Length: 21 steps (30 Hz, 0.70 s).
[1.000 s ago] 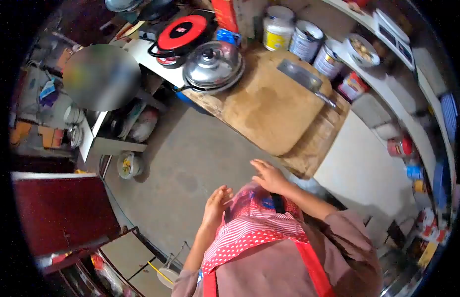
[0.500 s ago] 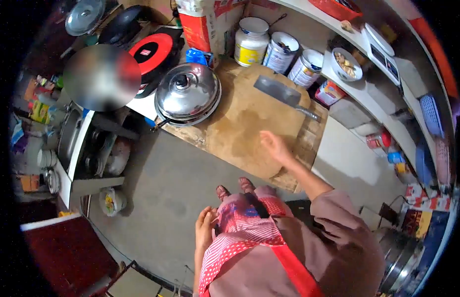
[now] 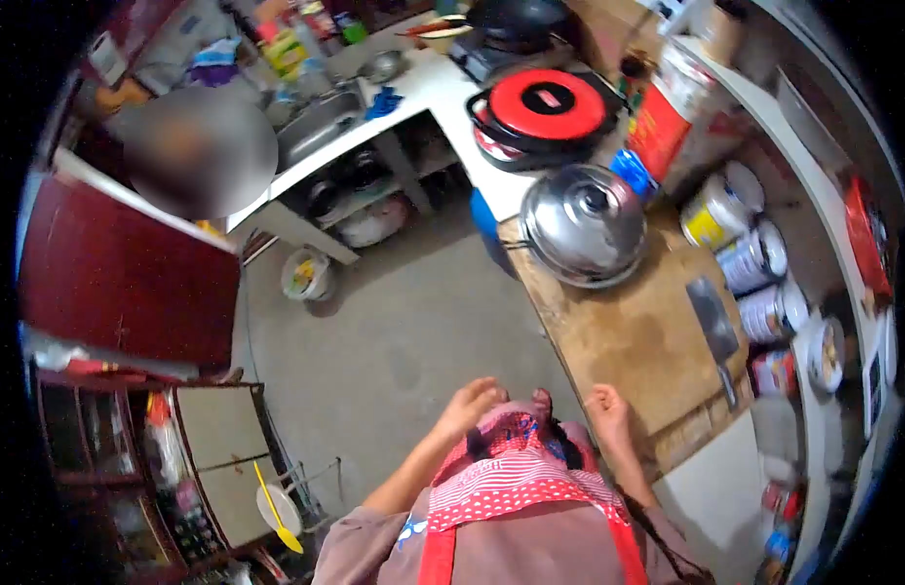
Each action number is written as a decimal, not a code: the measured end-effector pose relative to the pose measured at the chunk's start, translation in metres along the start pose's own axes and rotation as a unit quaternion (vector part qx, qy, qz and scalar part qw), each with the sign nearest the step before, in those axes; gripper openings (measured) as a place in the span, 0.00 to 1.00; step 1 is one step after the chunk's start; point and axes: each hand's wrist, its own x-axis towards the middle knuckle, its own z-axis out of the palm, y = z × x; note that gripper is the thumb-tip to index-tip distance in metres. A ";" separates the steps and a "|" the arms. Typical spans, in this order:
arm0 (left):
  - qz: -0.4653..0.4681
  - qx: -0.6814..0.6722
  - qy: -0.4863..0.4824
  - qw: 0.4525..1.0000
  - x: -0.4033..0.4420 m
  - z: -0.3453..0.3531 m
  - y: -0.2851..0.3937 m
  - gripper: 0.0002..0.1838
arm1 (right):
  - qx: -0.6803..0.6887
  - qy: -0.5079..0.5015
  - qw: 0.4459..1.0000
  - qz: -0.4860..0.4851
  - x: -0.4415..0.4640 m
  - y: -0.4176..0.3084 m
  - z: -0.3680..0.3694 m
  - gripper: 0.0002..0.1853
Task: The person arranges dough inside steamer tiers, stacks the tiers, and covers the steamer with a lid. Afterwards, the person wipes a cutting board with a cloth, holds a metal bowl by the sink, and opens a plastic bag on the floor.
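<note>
My left hand is in front of the red and white apron, over the floor, its fingers loosely together; whether it holds anything is too small to tell. My right hand is curled at the near left edge of the wooden cutting board, with nothing visible in it. A cleaver lies on the board's right side. Behind the board stands a lidded steel pan, and beyond it a red and black electric pan.
Cans line the wall beside a shelf holding a bowl. A sink is set into the far counter. On the floor stands a small bucket. A dark red cabinet is at the left.
The view has swung left, so the board and pans appear farther right. My right hand has moved back from over the board to its near edge, and my left hand has risen.
</note>
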 end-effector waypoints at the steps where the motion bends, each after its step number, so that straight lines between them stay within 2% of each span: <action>1: -0.009 -0.024 0.013 1.000 -0.002 0.006 -0.005 0.23 | -0.029 -0.060 0.998 -0.012 0.010 0.004 0.011 0.06; 3: -0.030 -0.008 0.024 0.999 -0.005 0.015 -0.011 0.23 | -0.062 -0.166 0.984 -0.006 0.018 -0.058 0.031 0.05; 4: 0.016 0.020 0.038 0.999 -0.003 0.019 -0.013 0.22 | -0.116 -0.198 0.972 -0.054 0.024 -0.076 0.039 0.06; 5: 0.019 0.016 0.049 0.998 -0.002 0.017 -0.015 0.22 | -0.116 -0.208 0.969 -0.059 0.034 -0.078 0.047 0.06; 7: 0.027 0.004 0.052 0.998 -0.005 0.014 -0.014 0.21 | -0.151 -0.279 0.918 -0.237 0.051 -0.078 0.064 0.07; 8: 0.017 0.011 0.063 0.998 -0.003 0.006 -0.016 0.21 | -0.160 -0.299 0.908 -0.248 0.058 -0.080 0.071 0.07; 9: 0.021 0.002 0.073 0.997 0.000 -0.001 -0.017 0.21 | -0.163 -0.310 0.902 -0.253 0.063 -0.082 0.078 0.07; 11: 0.041 0.026 0.114 0.992 0.005 -0.016 -0.014 0.22 | -0.150 -0.304 0.919 -0.203 0.069 -0.094 0.093 0.09; 15: 0.048 -0.043 0.131 0.989 0.013 -0.045 -0.008 0.22 | -0.197 -0.300 0.910 -0.206 0.082 -0.105 0.130 0.12; 19: 0.070 -0.078 0.151 0.983 0.036 -0.103 -0.022 0.20 | -0.193 -0.318 0.913 -0.169 0.100 -0.098 0.191 0.18; 21: 0.066 -0.181 0.178 0.965 0.046 -0.137 -0.022 0.19 | -0.199 -0.342 0.904 -0.163 0.108 -0.110 0.226 0.20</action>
